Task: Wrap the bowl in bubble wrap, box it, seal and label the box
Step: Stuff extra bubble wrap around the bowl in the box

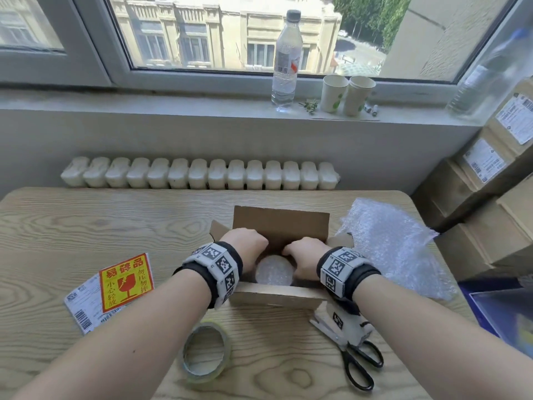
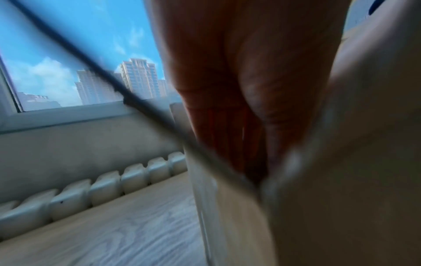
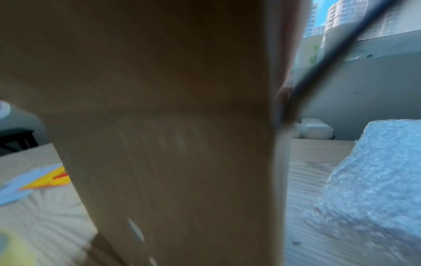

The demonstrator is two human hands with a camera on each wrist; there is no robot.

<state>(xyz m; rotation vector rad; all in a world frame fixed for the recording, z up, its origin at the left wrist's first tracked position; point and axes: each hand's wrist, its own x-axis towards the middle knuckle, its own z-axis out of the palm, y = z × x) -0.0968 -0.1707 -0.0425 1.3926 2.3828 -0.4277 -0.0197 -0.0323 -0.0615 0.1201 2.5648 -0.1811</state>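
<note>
Hands (image 1: 249, 243) over box (image 1: 281, 294) on wooden table (image 1: 86, 223)

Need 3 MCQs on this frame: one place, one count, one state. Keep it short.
1. Where does the tape roll lie?
A. inside the box
B. on the table, nearer the person than the box
C. on the windowsill

2. How many paper cups stand on the windowsill?
A. one
B. two
C. four

3. What state are the box flaps in?
A. open
B. taped shut
C. cut off

Answers:
1 B, the roll sits between the forearms.
2 B, a pair stands beside the water bottle.
3 A, the wrapped bowl shows inside.
</note>
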